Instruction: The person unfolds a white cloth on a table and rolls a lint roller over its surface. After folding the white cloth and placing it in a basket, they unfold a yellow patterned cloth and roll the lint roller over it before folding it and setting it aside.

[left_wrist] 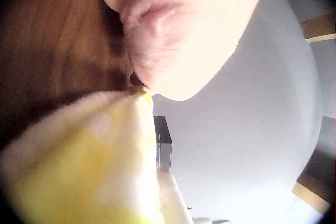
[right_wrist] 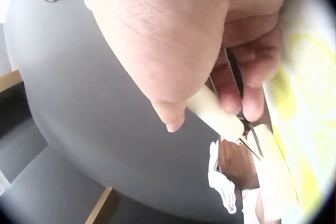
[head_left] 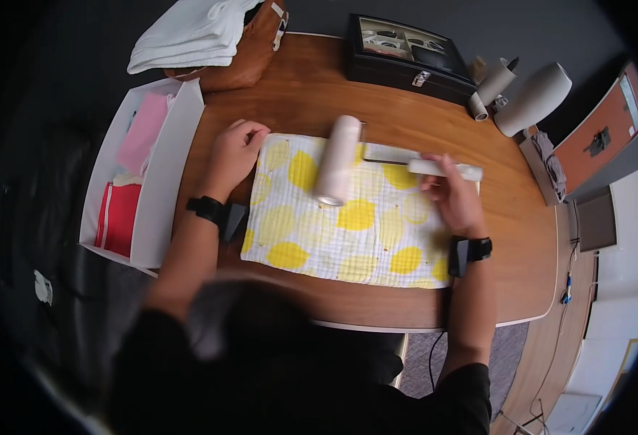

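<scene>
While left fingers [head_left: 252, 129] pinch a lemon-print cloth [head_left: 355, 216], right fingers [right_wrist: 262, 67] grip a roller [head_left: 340, 159] by its handle [head_left: 469, 172]

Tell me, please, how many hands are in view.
2: the left hand at a far corner of the lemon-print cloth, and the right hand holding the lint roller.

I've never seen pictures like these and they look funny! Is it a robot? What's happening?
No robot! The left grip and right grip are a person's bare hands. The biggest picture comes from a camera on the head, looking down. The other two come from cameras worn on the wrists, each showing one hand up close. On the wooden table lies a cloth with yellow lemons; a black case stands behind it. The left grip pinches a corner of the cloth. The right grip holds a pale roller over the cloth by its handle.
</scene>
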`<move>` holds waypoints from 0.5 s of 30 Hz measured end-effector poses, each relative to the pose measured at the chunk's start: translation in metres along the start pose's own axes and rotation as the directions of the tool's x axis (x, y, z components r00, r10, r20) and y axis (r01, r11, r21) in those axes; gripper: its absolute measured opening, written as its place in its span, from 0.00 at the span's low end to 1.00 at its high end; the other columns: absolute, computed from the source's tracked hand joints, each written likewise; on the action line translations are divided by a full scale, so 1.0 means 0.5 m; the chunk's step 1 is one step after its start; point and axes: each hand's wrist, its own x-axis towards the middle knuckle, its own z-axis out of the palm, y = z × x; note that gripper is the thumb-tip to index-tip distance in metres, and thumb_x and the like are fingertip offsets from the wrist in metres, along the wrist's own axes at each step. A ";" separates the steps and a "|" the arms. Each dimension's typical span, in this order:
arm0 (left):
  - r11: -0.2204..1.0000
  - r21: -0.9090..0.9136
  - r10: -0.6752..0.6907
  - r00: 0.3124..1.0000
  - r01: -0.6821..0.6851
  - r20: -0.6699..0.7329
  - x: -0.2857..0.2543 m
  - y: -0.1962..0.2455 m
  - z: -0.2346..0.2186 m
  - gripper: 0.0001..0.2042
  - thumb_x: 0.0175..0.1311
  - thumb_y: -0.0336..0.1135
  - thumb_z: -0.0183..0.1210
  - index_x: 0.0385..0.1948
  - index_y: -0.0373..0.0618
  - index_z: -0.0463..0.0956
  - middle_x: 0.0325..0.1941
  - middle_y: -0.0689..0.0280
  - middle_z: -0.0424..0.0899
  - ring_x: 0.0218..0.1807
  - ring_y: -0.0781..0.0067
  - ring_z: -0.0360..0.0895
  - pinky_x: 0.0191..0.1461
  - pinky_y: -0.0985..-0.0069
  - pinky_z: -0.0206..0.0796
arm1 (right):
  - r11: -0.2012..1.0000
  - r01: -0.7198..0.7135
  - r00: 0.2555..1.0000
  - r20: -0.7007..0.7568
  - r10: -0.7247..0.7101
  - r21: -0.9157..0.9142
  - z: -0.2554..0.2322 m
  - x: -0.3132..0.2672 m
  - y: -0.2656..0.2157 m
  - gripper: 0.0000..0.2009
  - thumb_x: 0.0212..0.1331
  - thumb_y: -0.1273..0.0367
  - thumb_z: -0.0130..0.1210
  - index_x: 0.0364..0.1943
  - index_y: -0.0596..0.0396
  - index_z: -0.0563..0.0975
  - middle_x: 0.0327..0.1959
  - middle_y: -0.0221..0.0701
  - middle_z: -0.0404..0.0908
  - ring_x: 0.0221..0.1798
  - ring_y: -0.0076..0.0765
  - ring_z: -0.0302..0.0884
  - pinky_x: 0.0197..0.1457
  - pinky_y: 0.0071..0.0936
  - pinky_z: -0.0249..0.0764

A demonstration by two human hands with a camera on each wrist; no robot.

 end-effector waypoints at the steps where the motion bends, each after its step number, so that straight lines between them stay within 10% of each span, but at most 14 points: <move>1: 1.000 0.001 0.003 1.000 -0.003 -0.002 -0.002 -0.002 0.000 0.07 0.75 0.33 0.63 0.44 0.39 0.86 0.44 0.58 0.87 0.42 0.61 0.85 0.47 0.68 0.76 | 0.999 0.023 0.989 -0.148 -0.017 0.038 -0.025 0.005 0.000 0.19 0.81 0.55 0.56 0.55 0.57 0.82 0.35 0.26 0.83 0.31 0.21 0.77 0.32 0.19 0.66; 5: 0.999 0.042 0.013 1.000 -0.013 -0.002 0.000 0.001 -0.002 0.07 0.76 0.32 0.61 0.44 0.40 0.86 0.45 0.57 0.88 0.45 0.55 0.86 0.50 0.65 0.77 | 0.906 0.338 0.808 -0.572 -0.140 0.256 -0.134 0.014 -0.010 0.09 0.77 0.61 0.59 0.44 0.50 0.79 0.33 0.26 0.81 0.24 0.22 0.69 0.26 0.20 0.62; 9: 0.997 0.073 -0.009 1.000 0.008 0.015 -0.001 0.014 -0.006 0.07 0.75 0.29 0.58 0.44 0.41 0.86 0.46 0.58 0.88 0.48 0.52 0.86 0.53 0.62 0.78 | 0.869 0.419 0.831 -0.496 -0.250 0.264 -0.208 -0.003 -0.019 0.08 0.77 0.62 0.59 0.42 0.50 0.78 0.37 0.27 0.81 0.25 0.21 0.67 0.27 0.20 0.62; 15: 0.999 0.049 0.024 1.000 -0.023 -0.018 0.002 -0.002 0.001 0.08 0.76 0.30 0.58 0.45 0.42 0.86 0.47 0.58 0.89 0.49 0.53 0.86 0.53 0.62 0.78 | 0.980 0.179 0.965 -0.209 -0.159 0.082 0.047 -0.007 -0.017 0.13 0.80 0.60 0.56 0.51 0.55 0.83 0.36 0.27 0.82 0.35 0.23 0.78 0.39 0.22 0.75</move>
